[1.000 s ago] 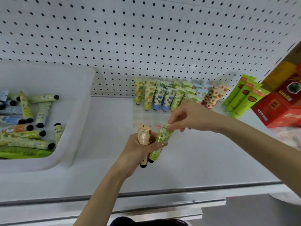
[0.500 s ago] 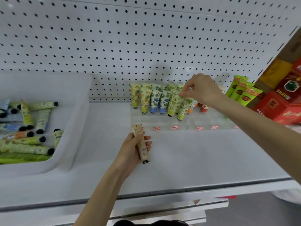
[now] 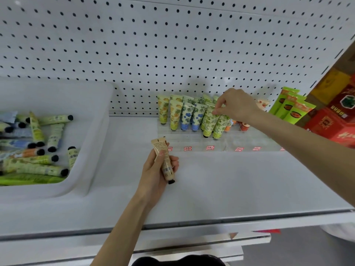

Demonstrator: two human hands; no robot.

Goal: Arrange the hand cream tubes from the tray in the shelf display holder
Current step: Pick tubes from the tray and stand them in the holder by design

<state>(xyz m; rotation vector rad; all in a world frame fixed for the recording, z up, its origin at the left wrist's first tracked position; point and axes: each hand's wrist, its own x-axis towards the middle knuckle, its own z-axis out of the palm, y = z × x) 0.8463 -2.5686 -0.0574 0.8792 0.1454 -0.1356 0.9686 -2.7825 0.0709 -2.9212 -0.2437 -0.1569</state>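
red tags blurred, nothing legible

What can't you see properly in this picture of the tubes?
Head view only:
Tubes at the back of the display holder: the right hand, pinching the green leafy tube, covers them.
Tray: cut off by the left edge, so its tubes cannot be counted.
Print on the beige tube in the left hand: too small.
Red labels: blurred.
Red boxes: cut off at the right edge.
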